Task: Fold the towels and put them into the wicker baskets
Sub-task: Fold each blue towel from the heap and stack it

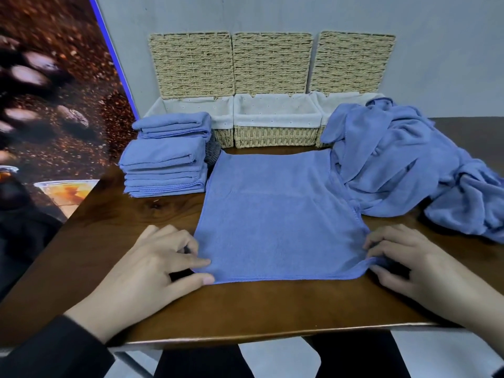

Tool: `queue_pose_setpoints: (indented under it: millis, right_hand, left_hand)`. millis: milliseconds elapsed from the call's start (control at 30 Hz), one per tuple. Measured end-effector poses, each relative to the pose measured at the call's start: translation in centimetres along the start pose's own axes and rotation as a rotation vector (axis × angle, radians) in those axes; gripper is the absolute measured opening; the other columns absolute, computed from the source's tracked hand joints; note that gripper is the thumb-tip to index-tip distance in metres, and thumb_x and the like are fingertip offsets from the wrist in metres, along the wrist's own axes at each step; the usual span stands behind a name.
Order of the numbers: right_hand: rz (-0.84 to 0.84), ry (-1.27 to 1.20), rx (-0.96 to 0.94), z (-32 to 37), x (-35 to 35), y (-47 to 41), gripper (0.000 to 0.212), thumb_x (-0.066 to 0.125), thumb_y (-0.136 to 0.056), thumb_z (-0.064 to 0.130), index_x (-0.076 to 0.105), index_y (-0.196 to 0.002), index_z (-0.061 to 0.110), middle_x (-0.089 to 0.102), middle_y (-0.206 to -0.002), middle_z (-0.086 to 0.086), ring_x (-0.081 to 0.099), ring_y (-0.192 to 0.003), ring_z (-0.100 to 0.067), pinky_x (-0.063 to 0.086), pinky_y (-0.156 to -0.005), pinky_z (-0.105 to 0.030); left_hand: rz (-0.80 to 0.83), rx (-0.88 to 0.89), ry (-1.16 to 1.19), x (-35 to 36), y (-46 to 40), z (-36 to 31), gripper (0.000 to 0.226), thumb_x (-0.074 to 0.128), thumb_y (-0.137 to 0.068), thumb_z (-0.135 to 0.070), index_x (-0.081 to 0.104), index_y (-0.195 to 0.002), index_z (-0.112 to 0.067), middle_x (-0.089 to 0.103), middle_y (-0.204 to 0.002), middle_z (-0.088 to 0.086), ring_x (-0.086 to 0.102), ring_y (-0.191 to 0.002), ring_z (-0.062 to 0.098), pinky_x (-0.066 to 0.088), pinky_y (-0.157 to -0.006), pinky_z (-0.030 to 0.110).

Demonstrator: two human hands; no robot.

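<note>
Soft, even indoor light, fairly bright, no hard glare. Short dark shadows sit under both hands, and a faint sheen runs along the table point(245, 304) near edge. Wide-angle bend curves the table edges and the left wall. Detail is slightly soft throughout, blurrier toward the corners.

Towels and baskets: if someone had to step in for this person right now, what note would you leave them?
Left hand pinches the flat towel at its near left corner; right hand grips the near right corner.
Done: folded stack sits at the left in front of the left basket.
Left: fold this towel and the crumpled pile at the right, then fill the baskets; the middle basket looks empty.
</note>
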State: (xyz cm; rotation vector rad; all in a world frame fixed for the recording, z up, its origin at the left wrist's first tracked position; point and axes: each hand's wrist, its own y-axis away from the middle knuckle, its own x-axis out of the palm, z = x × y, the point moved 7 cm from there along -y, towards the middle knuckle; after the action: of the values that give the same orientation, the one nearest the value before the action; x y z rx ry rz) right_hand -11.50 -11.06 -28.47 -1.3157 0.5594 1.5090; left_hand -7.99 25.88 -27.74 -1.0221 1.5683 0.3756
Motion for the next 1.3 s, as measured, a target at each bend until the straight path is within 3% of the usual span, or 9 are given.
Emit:
queue_pose_setpoints:
  millis: [200, 300, 400, 500, 700, 800, 900, 1067, 1300]
  right_hand:
    - [-0.167, -0.193, 0.119, 3.7, -1.4, -2.4, 0.009, 0.057, -0.088, 0.047, 0.06, -0.091, 0.04, 0.062, -0.087, 0.018, 0.059, -0.087, -0.003, 0.043, -0.074, -0.017]
    - [-0.178, -0.298, 0.031, 7.8, -1.7, -4.9, 0.009, 0.067, -0.093, 0.026, 0.064, -0.091, 0.034, 0.063, -0.079, 0.017, 0.056, -0.068, -0.001, 0.038, -0.062, -0.013]
    - [-0.162, -0.466, -0.027, 10.6, -2.1, -6.2, 0.018, 0.067, -0.095, 0.015, 0.066, -0.094, 0.033, 0.067, -0.086, 0.018, 0.061, -0.076, -0.002, 0.04, -0.066, -0.011]
    - [-0.082, -0.585, -0.015, 10.3, -1.4, -6.5, 0.009, 0.07, -0.093, 0.033, 0.064, -0.098, 0.037, 0.069, -0.097, 0.016, 0.064, -0.091, -0.004, 0.046, -0.078, -0.016]
    - [-0.004, -0.377, -0.025, 8.8, 2.2, -7.1, 0.037, 0.06, -0.095, 0.037, 0.038, -0.068, 0.025, 0.046, -0.072, 0.005, 0.047, -0.068, -0.011, 0.039, -0.066, -0.024]
    - [-0.023, -0.338, 0.007, 8.4, 1.2, -7.6, 0.049, 0.066, -0.094, 0.043, 0.028, -0.066, 0.028, 0.035, -0.067, 0.007, 0.036, -0.063, -0.007, 0.03, -0.061, -0.023]
    - [-0.027, -0.314, 0.14, 5.7, -0.2, -8.0, 0.043, 0.069, -0.09, 0.05, 0.045, -0.069, 0.02, 0.044, -0.07, -0.002, 0.039, -0.062, -0.009, 0.032, -0.061, -0.029]
    - [-0.087, -0.28, 0.299, 2.2, -4.9, -7.8, 0.019, 0.07, -0.08, 0.057, 0.065, -0.072, 0.04, 0.058, -0.063, 0.0, 0.046, -0.052, -0.007, 0.035, -0.053, -0.021]
    - [-0.399, -0.327, 0.306, 2.1, -13.0, -7.6, 0.026, 0.069, -0.095, 0.028, 0.064, -0.073, 0.015, 0.053, -0.059, -0.004, 0.044, -0.051, -0.015, 0.033, -0.05, -0.019]
  left_hand:
    - [-0.089, 0.057, 0.102, 0.2, -3.1, -7.3, 0.055, 0.046, -0.093, -0.072, 0.071, -0.119, -0.03, 0.065, -0.108, -0.017, 0.06, -0.1, 0.006, 0.041, -0.092, 0.03]
    - [-0.091, -0.042, 0.163, 1.5, -5.4, -10.8, 0.076, 0.044, -0.082, -0.081, 0.052, -0.142, -0.034, 0.062, -0.122, -0.018, 0.05, -0.115, 0.003, 0.037, -0.097, 0.021]
    - [-0.213, -0.101, 0.293, 1.0, -6.6, -11.4, 0.041, 0.044, -0.09, -0.059, 0.064, -0.112, -0.032, 0.062, -0.095, -0.015, 0.056, -0.094, 0.006, 0.046, -0.081, 0.03]
    - [-0.303, -0.181, 0.457, -0.7, -6.3, -9.8, 0.024, 0.052, -0.098, -0.04, 0.058, -0.079, -0.025, 0.056, -0.071, -0.013, 0.055, -0.071, 0.008, 0.04, -0.064, 0.023]
    - [-0.212, -0.222, 0.508, -1.6, -6.0, -8.9, 0.038, 0.062, -0.097, -0.029, 0.043, -0.066, -0.018, 0.038, -0.056, -0.01, 0.036, -0.054, 0.005, 0.029, -0.054, 0.016]
    - [-0.35, -0.278, 0.526, -4.0, -5.9, -8.0, 0.036, 0.058, -0.1, -0.025, 0.048, -0.069, -0.011, 0.033, -0.055, -0.011, 0.033, -0.053, 0.004, 0.028, -0.052, 0.016]
    - [-0.549, -0.333, 0.579, -8.2, -5.6, -7.1, 0.033, 0.056, -0.099, -0.025, 0.058, -0.066, -0.024, 0.039, -0.049, -0.009, 0.037, -0.05, 0.002, 0.03, -0.049, 0.013]
    - [-0.713, -0.335, 0.538, -12.6, -5.9, -3.8, 0.038, 0.051, -0.104, -0.032, 0.055, -0.08, -0.003, 0.045, -0.066, 0.003, 0.039, -0.06, 0.006, 0.033, -0.057, 0.029]
    - [-0.741, -0.352, 0.701, -15.5, -7.0, 0.2, 0.037, 0.054, -0.098, -0.047, 0.069, -0.096, -0.013, 0.072, -0.099, 0.019, 0.063, -0.083, 0.021, 0.054, -0.083, 0.061]
